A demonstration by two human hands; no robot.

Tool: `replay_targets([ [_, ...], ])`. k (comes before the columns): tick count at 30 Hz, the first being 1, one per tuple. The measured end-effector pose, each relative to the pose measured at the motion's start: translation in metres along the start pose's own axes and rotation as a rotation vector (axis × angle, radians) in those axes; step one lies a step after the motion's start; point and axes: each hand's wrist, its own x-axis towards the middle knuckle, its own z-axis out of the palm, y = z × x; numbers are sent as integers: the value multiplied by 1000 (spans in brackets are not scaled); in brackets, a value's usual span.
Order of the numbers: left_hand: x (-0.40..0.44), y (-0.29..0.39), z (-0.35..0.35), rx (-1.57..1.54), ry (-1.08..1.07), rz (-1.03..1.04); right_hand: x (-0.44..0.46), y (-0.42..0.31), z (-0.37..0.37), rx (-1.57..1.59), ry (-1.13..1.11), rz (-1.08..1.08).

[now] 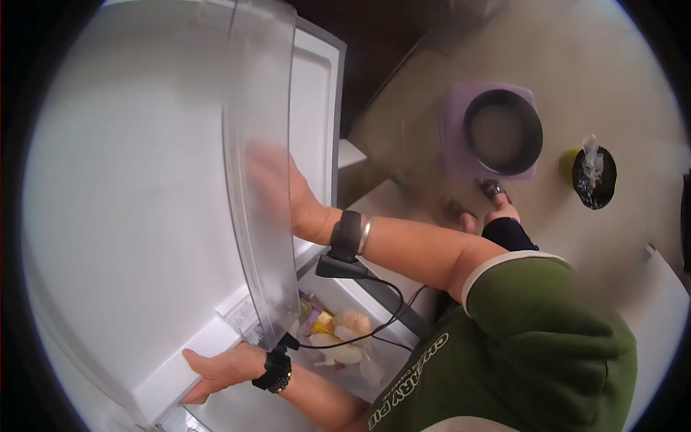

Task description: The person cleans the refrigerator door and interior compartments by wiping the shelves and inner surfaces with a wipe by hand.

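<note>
A large curved clear plastic panel (263, 93) stands in front of the white interior of an open fridge. My right hand (277, 176) lies behind this panel, and its fingers show only as a blur through the plastic. Whether they grip it cannot be made out. Lower down, my left hand (223, 371) holds a white plastic bar (191, 360), its thumb on the upper side and its fingers at the lower edge. The bar meets the lower end of the clear panel. Both wrists wear black bands.
An open compartment (317, 281) below my right forearm holds bagged food (349, 324). A black cable (392, 288) hangs beside it. On the floor are a lilac stool (453, 129) with a dark round pan (538, 133) and a black-lined bin (608, 176). My feet (504, 212) stand nearby.
</note>
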Motion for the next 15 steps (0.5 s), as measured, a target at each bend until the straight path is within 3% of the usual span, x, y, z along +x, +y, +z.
replay_targets([
  [3, 0, 1, 0, 32, -11, -9, -45, -10, -1, 65, -192, -168],
  [5, -2, 6, 1, 34, -27, -36, -79, -25, 3, 248, -357, -134],
  [8, -5, 8, 6, -94, -7, -50, -101, -44, 4, 294, -316, -147],
  [9, -3, 5, 5, -74, -6, -36, -104, -44, 5, 278, -403, -83],
  [12, 3, -3, 0, -33, -8, -7, -99, -20, -8, 243, -447, -200],
  [15, 2, -2, 1, -68, -9, -8, -120, 27, -30, -53, -529, -173],
])
